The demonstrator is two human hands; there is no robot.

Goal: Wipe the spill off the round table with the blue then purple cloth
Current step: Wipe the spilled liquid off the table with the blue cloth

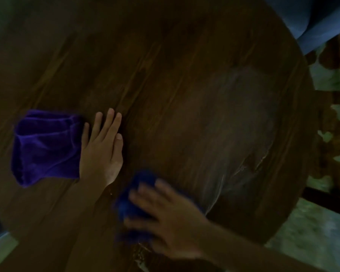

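Near the tabletop's [165, 75] near edge, the right hand [171, 218] lies palm down with fingers spread, pressing flat on the blue cloth [133, 205]; both are blurred, and the cloth shows bunched under and left of the fingers. Its forearm comes in from the lower right corner. The left hand [102, 152] rests open and flat on the wood, fingers straight and together, holding nothing, its little-finger side touching the purple cloth [45, 146]. That cloth lies folded toward the left edge. A pale, streaky smear [241, 134] covers the wood toward the right edge, beyond the blue cloth.
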